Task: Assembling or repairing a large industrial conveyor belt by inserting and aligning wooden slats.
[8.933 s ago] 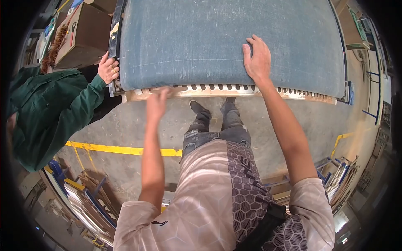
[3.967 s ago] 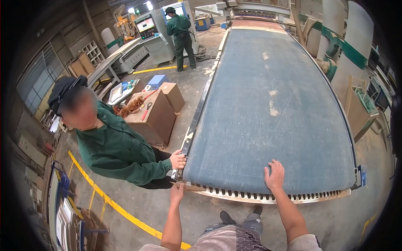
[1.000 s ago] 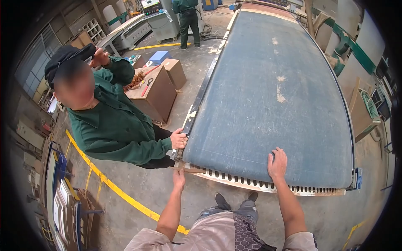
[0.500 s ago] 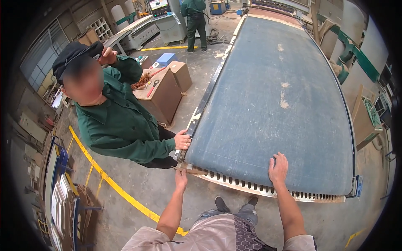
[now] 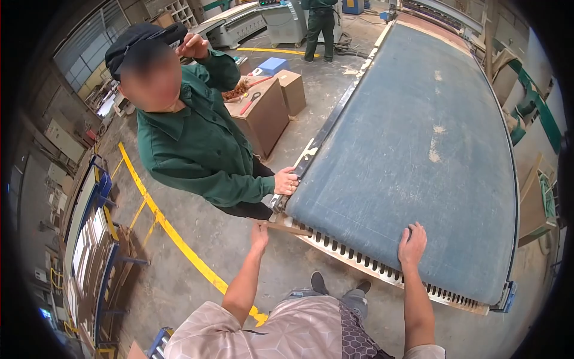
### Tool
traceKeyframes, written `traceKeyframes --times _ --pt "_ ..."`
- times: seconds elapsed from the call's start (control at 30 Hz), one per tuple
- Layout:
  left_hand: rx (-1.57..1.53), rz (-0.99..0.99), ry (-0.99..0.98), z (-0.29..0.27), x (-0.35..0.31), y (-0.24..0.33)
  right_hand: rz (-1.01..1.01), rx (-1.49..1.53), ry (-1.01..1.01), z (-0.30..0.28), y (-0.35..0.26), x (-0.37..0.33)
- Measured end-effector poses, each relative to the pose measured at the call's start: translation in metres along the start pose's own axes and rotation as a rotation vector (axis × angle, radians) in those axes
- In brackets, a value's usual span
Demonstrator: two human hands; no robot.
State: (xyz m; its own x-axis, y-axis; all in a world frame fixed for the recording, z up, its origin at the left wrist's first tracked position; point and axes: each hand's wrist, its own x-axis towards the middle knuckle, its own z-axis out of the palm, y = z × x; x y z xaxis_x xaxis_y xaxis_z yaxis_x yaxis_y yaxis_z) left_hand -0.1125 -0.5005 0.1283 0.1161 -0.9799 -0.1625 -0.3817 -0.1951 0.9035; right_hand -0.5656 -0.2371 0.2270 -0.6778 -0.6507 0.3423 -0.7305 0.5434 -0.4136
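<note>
A wide blue-grey conveyor belt (image 5: 382, 155) stretches away in front of me. Its near end has a pale slotted metal edge (image 5: 353, 256). At the left corner of that edge, my left hand (image 5: 259, 236) is closed on the outer end of a thin brown strip (image 5: 293, 227), which lies along the slots. The strip's material is hard to make out. My right hand (image 5: 412, 244) rests on the belt near its front, fingers stretched out and holding nothing.
At my left, a person in green (image 5: 197, 143) has one hand on the belt's side rail and the other raised to a cap. Behind stand brown boxes (image 5: 263, 116) with tools on top. Another person (image 5: 320, 30) stands by a machine. A rack of panels (image 5: 89, 257) is at far left.
The view has turned left, so the belt and the person in green sit further right. My left hand is slightly further out from the belt's corner. My right hand stays on the belt.
</note>
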Motion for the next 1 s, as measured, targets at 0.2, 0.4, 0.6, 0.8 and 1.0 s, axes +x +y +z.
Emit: traceKeyframes --times 0.2,0.4,0.6,0.8,1.0 --pt "-0.007 -0.031 -0.021 -0.013 -0.009 0.000 -0.012 -0.012 0.022 0.001 0.000 -0.001" --pt "-0.026 0.087 -0.027 -0.011 -0.016 0.027 -0.001 -0.009 0.002 0.000 0.002 -0.005" --pt "0.052 0.054 0.034 -0.017 -0.033 0.013 -0.003 -0.010 0.000 0.004 0.001 -0.005" --pt "-0.096 0.094 0.029 0.011 -0.042 0.022 -0.011 -0.010 0.019 0.002 0.000 0.003" --pt "0.050 0.171 0.028 0.026 -0.053 0.024 -0.009 0.002 0.037 0.000 0.004 -0.001"
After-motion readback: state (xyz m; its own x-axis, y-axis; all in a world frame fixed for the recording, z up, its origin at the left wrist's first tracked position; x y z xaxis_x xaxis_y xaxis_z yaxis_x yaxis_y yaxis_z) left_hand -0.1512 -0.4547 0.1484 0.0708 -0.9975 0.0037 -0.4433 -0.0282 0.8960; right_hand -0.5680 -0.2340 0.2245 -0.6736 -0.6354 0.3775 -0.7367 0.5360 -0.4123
